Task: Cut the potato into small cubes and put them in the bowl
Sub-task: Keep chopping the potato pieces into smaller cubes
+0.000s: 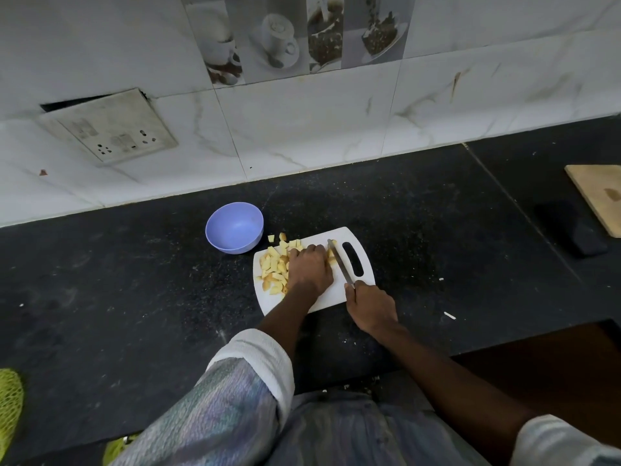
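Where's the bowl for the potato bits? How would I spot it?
Look at the dark countertop below the white tiled wall. In its middle lies a white cutting board with potato cubes. The bowl sits just off the board's far left corner: round, lilac-blue, empty, the only coloured dish there.

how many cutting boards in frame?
2. A white board at the middle of the counter, under both hands and the potato pieces; a wooden board at the right edge, partly cut off by the frame.
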